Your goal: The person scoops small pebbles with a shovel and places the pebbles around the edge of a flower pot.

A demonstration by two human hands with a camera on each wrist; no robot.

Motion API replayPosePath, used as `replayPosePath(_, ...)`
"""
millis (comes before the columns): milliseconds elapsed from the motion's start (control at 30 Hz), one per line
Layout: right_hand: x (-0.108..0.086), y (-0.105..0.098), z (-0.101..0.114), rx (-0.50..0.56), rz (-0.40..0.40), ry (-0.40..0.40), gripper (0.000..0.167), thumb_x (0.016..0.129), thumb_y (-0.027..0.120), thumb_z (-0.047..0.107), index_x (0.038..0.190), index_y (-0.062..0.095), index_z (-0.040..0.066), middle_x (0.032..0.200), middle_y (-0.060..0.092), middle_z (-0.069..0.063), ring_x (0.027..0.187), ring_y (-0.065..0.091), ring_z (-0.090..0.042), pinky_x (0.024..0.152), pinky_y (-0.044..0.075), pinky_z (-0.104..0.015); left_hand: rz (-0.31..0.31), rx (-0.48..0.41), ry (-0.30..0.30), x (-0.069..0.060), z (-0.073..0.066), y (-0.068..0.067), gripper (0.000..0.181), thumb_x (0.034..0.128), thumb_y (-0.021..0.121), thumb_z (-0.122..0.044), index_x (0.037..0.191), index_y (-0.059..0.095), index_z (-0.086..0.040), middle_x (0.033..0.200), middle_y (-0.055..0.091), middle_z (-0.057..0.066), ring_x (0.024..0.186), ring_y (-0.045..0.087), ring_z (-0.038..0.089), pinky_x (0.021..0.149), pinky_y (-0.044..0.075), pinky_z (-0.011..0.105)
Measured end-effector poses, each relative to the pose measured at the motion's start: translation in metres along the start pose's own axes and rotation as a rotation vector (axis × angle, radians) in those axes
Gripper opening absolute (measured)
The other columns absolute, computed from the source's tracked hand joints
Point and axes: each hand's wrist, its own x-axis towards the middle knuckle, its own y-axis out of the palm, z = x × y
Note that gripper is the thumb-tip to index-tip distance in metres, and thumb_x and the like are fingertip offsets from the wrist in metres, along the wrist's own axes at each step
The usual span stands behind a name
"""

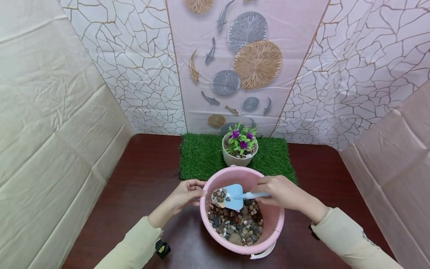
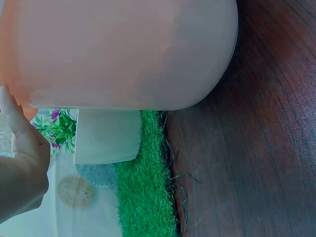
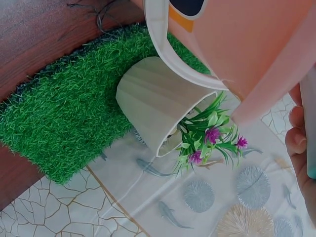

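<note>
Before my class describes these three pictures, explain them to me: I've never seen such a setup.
There is no machine here: a person works bare-handed. The large picture is taken from the head, looking forward and down; the other two are taken from the wrists, so they look turned sideways. The left one shows mostly the side of the pink bucket, the right one mainly the flowerpot and the bucket's white handle. On the dark wooden table lies a green grass mat bearing that pot of purple flowers; the bucket, with stones inside, stands in front. The left hand holds the bucket's rim; the right hand grips a blue scoop, which has some stones at its tip.
</note>
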Motion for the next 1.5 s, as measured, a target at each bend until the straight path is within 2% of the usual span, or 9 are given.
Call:
replayPosePath(333, -0.003, -0.008, -0.003, -0.024, -0.043, 0.004, 0.016, 0.069, 0.079, 0.014, 0.081, 0.069, 0.015, 0.081, 0.064, 0.002, 0.065, 0.055, -0.006, 0.054, 0.05, -0.023, -0.004, -0.01, 0.001, 0.001, 0.001, 0.001, 0.043, 0.0836, 0.06, -0.001, 0.123, 0.049, 0.012, 0.075, 0.062, -0.006, 0.063, 0.063, 0.004, 0.054, 0.055, 0.015)
replayPosePath(667, -0.005, -0.015, -0.006, -0.029, -0.024, 0.028, 0.02, 0.07, 0.077, 0.012, 0.089, 0.072, 0.014, 0.087, 0.067, -0.001, 0.069, 0.059, -0.01, 0.058, 0.053, -0.026, -0.001, 0.0, 0.008, 0.0, 0.0, 0.002, 0.042, 0.0834, 0.061, -0.002, 0.122, 0.05, 0.011, 0.074, 0.061, -0.005, 0.062, 0.063, 0.005, 0.054, 0.055, 0.015)
replayPosePath(867, -0.006, -0.019, -0.009, -0.042, -0.061, -0.001, 0.023, 0.069, 0.077, 0.011, 0.091, 0.072, 0.017, 0.077, 0.06, 0.006, 0.062, 0.048, -0.002, 0.051, 0.043, -0.017, -0.003, -0.021, 0.003, 0.001, 0.001, 0.001, 0.043, 0.0826, 0.06, 0.0, 0.122, 0.048, 0.012, 0.073, 0.06, -0.004, 0.06, 0.062, 0.004, 0.052, 0.055, 0.014)
replayPosePath(1000, -0.006, -0.023, -0.012, -0.043, -0.1, -0.035, 0.021, 0.068, 0.077, 0.01, 0.086, 0.071, 0.018, 0.071, 0.053, 0.009, 0.059, 0.039, 0.002, 0.049, 0.036, -0.012, -0.002, -0.028, 0.002, 0.002, 0.001, 0.001, 0.043, 0.0826, 0.061, 0.0, 0.122, 0.048, 0.011, 0.072, 0.06, -0.004, 0.059, 0.061, 0.004, 0.052, 0.055, 0.014)
replayPosePath(1200, -0.007, -0.029, -0.015, -0.051, -0.108, -0.018, 0.023, 0.066, 0.075, 0.007, 0.087, 0.073, 0.017, 0.076, 0.059, 0.008, 0.062, 0.045, 0.001, 0.05, 0.042, -0.016, -0.002, -0.025, 0.0, 0.002, 0.001, 0.0, 0.042, 0.0828, 0.061, 0.0, 0.121, 0.048, 0.011, 0.072, 0.06, -0.004, 0.06, 0.062, 0.004, 0.052, 0.055, 0.015)
replayPosePath(1500, -0.009, -0.035, -0.019, -0.039, -0.111, 0.001, 0.022, 0.068, 0.077, 0.009, 0.088, 0.073, 0.018, 0.077, 0.06, 0.009, 0.063, 0.045, 0.002, 0.05, 0.041, -0.016, -0.001, -0.03, 0.0, 0.002, 0.001, 0.001, 0.041, 0.0827, 0.061, 0.0, 0.121, 0.049, 0.01, 0.072, 0.06, -0.004, 0.06, 0.062, 0.005, 0.053, 0.055, 0.015)
